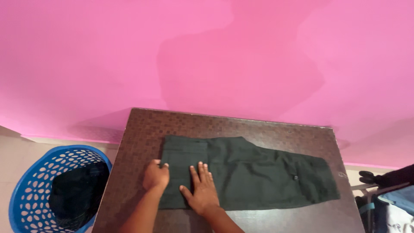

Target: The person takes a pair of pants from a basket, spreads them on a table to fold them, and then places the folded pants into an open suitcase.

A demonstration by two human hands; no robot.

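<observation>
Dark green woven trousers (246,172) lie folded flat on the chequered brown bench (276,127). Left hand (155,176) curls loosely at their 9 o'clock edge, grip released; right hand (202,190) presses flat, fingers spread.

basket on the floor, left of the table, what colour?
Blue basket, with flower-shaped cut-outs in its wall. Head view shows it.

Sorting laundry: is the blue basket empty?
Not empty: dark clothing lies inside the blue basket on the floor beside the table.
</observation>
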